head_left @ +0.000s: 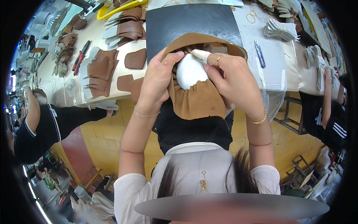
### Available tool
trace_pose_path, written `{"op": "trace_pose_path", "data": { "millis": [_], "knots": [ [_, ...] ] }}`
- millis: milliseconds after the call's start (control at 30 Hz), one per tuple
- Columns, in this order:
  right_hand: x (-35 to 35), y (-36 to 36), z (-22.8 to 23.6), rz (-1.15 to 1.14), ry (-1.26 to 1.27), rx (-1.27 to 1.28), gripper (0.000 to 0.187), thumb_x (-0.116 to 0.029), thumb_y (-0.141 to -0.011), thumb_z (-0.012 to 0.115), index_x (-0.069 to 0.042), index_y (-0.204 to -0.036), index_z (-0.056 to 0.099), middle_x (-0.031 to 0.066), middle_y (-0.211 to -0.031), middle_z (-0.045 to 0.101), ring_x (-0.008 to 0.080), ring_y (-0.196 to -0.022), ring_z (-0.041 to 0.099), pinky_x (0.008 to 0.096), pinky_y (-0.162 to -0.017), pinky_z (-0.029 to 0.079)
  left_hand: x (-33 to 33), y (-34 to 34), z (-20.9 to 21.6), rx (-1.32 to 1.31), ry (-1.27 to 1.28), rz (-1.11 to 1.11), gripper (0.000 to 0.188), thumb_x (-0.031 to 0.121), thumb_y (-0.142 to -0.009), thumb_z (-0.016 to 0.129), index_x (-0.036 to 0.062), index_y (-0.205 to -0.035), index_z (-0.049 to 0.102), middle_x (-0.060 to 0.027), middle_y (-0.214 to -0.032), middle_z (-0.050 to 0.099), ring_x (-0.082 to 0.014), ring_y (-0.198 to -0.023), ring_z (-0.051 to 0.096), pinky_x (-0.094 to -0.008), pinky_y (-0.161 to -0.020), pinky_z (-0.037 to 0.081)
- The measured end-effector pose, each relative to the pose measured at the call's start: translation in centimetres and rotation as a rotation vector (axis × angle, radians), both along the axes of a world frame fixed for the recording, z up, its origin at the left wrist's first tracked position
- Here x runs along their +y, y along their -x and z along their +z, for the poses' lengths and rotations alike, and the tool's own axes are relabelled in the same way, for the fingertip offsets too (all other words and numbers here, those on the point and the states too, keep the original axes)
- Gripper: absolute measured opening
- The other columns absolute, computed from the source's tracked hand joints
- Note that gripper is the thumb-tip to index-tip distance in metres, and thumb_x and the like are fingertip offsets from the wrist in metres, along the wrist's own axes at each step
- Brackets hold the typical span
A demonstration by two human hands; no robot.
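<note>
A brown suede-like leather piece (197,102), gathered into pleats along an inner edge, is held up at the near edge of the table. Inside its opening shows a smooth white rounded form (190,72). My left hand (158,76) is closed on the left rim of the leather, its thumb over the edge. On the right, my right hand (233,76) is closed on the piece, with a white cover on the index finger. That fingertip reaches the pleats at the top of the white form; any small tool there is too small to make out. A thin thread hangs below.
A black mat (192,22) lies behind the work. Left of it are brown leather pieces (102,71), red-handled pliers (80,58) and a yellow tray (119,9). To the right lie blue thread snips (260,54) and stacked white pieces (281,30). Other people sit at both sides.
</note>
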State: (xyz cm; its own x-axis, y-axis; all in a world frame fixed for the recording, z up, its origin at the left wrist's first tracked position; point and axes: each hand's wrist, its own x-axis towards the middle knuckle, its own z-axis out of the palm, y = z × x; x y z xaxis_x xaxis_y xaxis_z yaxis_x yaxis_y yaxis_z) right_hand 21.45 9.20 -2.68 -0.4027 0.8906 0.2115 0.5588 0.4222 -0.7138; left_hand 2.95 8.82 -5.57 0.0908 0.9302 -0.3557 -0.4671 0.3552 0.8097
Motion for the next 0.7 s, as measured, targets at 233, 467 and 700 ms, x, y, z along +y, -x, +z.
{"op": "trace_pose_path", "data": {
  "millis": [233,467,700],
  "knots": [
    [0.8,-1.2,1.4,0.033,0.029,-0.087,0.013,-0.008,-0.088,0.06,0.001,-0.092,0.068,0.0167,-0.076,0.061,0.0341,-0.068,0.06,0.0416,-0.062,0.046,0.4,-0.6,0.3,-0.166,0.036,-0.031,0.028,0.008,-0.095,0.055,-0.0031,-0.12,0.06,-0.0093,-0.111,0.067,-0.0155,-0.099,0.065,-0.0297,-0.088,0.053],
    [0.4,-1.3,2.4,0.041,-0.05,-0.096,0.012,-0.005,-0.087,0.062,0.004,-0.081,0.058,0.0155,-0.071,0.052,0.0335,-0.061,0.053,0.0392,-0.057,0.041,0.4,-1.2,1.2,-0.082,-0.064,-0.01,0.029,0.01,-0.096,0.057,-0.0034,-0.121,0.059,-0.0094,-0.111,0.067,-0.015,-0.099,0.064,-0.0292,-0.089,0.053],
    [0.1,-1.2,2.9,0.056,-0.073,-0.138,0.009,-0.001,-0.086,0.061,0.004,-0.08,0.058,0.0154,-0.071,0.053,0.0332,-0.061,0.055,0.0398,-0.057,0.042,0.1,-1.3,1.5,0.01,-0.103,-0.021,0.025,0.013,-0.096,0.06,-0.0027,-0.115,0.06,-0.0068,-0.106,0.067,-0.011,-0.094,0.062,-0.0259,-0.084,0.051]
  ]
}}
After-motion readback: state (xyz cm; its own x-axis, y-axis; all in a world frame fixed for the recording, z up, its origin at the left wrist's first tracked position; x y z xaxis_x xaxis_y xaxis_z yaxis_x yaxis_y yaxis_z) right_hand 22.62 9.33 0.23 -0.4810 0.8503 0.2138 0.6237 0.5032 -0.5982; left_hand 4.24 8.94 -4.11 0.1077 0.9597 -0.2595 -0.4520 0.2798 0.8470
